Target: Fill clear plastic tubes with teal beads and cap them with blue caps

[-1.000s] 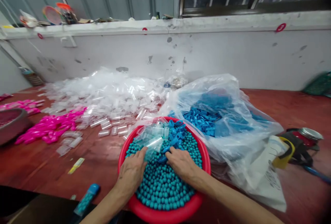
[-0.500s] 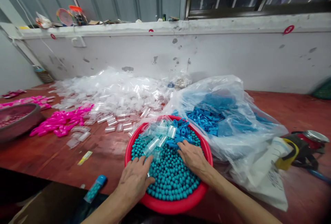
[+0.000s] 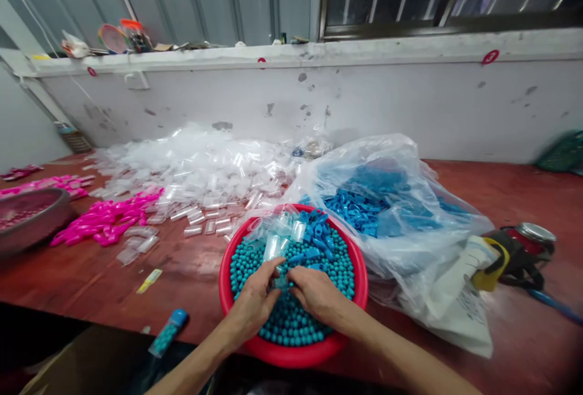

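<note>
A red bowl in front of me is full of small teal balls, with clear plastic tubes and blue caps heaped at its far side. My left hand and my right hand meet over the balls in the middle of the bowl. The fingertips of both hands pinch one clear tube between them. Both hands have their fingers curled together.
A big heap of clear tubes covers the red table behind the bowl. Pink pieces and a dark basin lie left. A plastic bag of blue caps sits right. A filled tube lies near the front edge.
Both hands drew together from flat, apart positions on the balls and now pinch a clear tube between them at the bowl's middle.
</note>
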The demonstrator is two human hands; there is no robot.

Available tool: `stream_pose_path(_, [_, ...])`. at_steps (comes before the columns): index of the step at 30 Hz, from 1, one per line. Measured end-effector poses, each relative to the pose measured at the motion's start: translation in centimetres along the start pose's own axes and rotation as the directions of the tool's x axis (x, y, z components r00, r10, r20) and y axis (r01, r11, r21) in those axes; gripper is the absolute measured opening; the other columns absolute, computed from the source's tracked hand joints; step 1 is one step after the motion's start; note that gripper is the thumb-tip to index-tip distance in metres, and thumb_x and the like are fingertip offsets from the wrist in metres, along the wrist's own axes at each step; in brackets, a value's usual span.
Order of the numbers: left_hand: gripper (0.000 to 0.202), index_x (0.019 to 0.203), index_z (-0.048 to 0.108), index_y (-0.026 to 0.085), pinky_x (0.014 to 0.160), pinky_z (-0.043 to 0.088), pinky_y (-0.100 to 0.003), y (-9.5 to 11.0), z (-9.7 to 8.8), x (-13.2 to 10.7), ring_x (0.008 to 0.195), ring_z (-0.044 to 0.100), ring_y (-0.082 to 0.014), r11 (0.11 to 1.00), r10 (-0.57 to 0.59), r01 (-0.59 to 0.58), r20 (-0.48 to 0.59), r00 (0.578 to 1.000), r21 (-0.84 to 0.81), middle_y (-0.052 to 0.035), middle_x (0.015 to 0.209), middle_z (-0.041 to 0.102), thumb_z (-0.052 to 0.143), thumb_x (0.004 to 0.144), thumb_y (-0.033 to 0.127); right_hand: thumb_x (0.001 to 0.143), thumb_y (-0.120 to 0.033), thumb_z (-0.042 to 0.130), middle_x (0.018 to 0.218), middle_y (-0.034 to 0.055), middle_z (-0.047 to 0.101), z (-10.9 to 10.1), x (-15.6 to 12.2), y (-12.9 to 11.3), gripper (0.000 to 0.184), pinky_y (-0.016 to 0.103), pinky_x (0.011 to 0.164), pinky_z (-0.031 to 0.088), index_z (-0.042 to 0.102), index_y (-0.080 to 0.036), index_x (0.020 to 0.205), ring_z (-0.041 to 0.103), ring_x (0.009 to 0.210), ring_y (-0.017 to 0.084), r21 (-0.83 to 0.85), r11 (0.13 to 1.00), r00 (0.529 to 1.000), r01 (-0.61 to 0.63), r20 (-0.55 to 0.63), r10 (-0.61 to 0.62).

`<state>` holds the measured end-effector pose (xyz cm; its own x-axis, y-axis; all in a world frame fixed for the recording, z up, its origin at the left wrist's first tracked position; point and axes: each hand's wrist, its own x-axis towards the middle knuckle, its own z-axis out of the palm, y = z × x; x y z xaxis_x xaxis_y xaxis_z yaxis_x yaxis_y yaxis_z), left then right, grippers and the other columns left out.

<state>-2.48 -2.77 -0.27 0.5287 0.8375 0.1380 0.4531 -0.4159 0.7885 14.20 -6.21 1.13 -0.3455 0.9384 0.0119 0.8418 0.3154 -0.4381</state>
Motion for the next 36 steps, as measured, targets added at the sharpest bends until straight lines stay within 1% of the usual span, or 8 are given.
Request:
stream_pose_path(6, [0.045,0.11,0.049,0.017,0.077,0.042,-0.027,-0.1,0.0,0.0,0.082,0.055,-0.016,0.99,-0.133,0.126,0.112,0.985,0.069,-0.0029,0.091,0.06,0.045,0.066,0.011,0.079,-0.018,0.05,0.08,0.0006,0.063,0.5,-0.3,0.8,0.01,0.022,0.065,0.038,0.059,-0.02,0.085,0.057,0.076,0.014,0.171,0.985,0.999,0.03,-0.048,-0.022])
stream_pose_path(11, [0.045,0.11,0.052,0.023,0.09,0.035,-0.031,1.0,-2.1,1.0,0.102,0.051,-0.0211,0.962,-0.089,-0.011,0.352,0.932,0.272,-0.0039,0.111,0.058,0.048,0.066,0.015,0.082,-0.022,0.047,0.085,0.0013,0.064,-0.9,-0.8,2.0,0.014,0.024,0.073,0.039,0.06,-0.02,0.087,0.057,0.081,0.015,0.249,0.968,0.988,-0.015,-0.144,0.053])
stream_pose_path(16, [0.035,0.091,0.059,0.024,0.069,0.041,-0.028,1.9,-4.2,2.0,0.078,0.056,-0.02,0.921,-0.192,-0.009,0.474,0.86,0.39,-0.0001,0.079,0.061,0.049,0.06,0.013,0.083,-0.025,0.045,0.083,0.0012,0.064,-3.9,-2.1,4.1,0.017,0.024,0.071,0.04,0.06,-0.02,0.084,0.058,0.079,0.016,0.289,0.954,0.974,-0.08,-0.182,0.137])
stream_pose_path(21, [0.018,0.078,0.051,0.02,0.051,0.037,-0.022,1.5,-1.6,2.0,0.055,0.049,-0.013,0.948,-0.285,0.199,0.388,0.876,0.247,0.0045,0.062,0.049,0.051,0.061,0.015,0.084,-0.024,0.042,0.086,0.0017,0.063,-4.8,-2.7,4.9,0.019,0.026,0.074,0.041,0.059,-0.021,0.092,0.057,0.082,0.016,0.181,0.969,0.968,-0.165,-0.156,0.194])
stream_pose_path(24, [0.021,0.092,0.044,0.019,0.043,0.037,-0.023,1.6,1.1,2.2,0.04,0.043,-0.0118,0.894,-0.447,0.419,0.374,0.813,0.157,0.0071,0.054,0.042,0.044,0.071,0.021,0.081,-0.022,0.047,0.096,0.004,0.059,-3.6,-1.9,4.6,0.02,0.027,0.073,0.041,0.055,-0.021,0.099,0.057,0.087,0.018,-0.047,0.989,0.988,-0.141,-0.069,0.138])
stream_pose_path(29, [0.021,0.093,0.052,0.018,0.074,0.042,-0.04,2.5,4.0,2.2,0.082,0.056,-0.0255,0.894,-0.178,0.044,0.262,0.949,0.446,-0.0094,0.089,0.059,0.044,0.073,0.02,0.081,-0.02,0.045,0.096,0.0061,0.055,-1.8,0.0,4.0,0.018,0.025,0.059,0.04,0.053,-0.02,0.097,0.058,0.077,0.018,-0.341,0.926,0.985,-0.161,0.009,0.175])
stream_pose_path(31, [0.028,0.098,0.052,0.018,0.08,0.039,-0.044,2.9,4.7,2.3,0.092,0.054,-0.0281,0.839,-0.098,-0.074,0.285,0.954,0.538,-0.0128,0.102,0.056,0.039,0.074,0.015,0.082,-0.02,0.043,0.095,0.0057,0.055,-1.9,0.5,4.2,0.018,0.024,0.059,0.039,0.054,-0.02,0.097,0.057,0.076,0.018,-0.344,0.924,0.983,-0.168,0.016,0.185])
stream_pose_path(36, [0.021,0.093,0.051,0.018,0.072,0.044,-0.034,2.8,4.5,3.6,0.08,0.057,-0.0217,0.965,-0.104,0.013,0.337,0.936,0.264,-0.0067,0.088,0.059,0.042,0.074,0.018,0.077,-0.018,0.047,0.088,0.0016,0.055,-3.1,0.4,5.7,0.021,0.025,0.072,0.038,0.055,-0.021,0.097,0.054,0.084,0.016,-0.128,0.979,0.987,-0.161,-0.007,0.162])
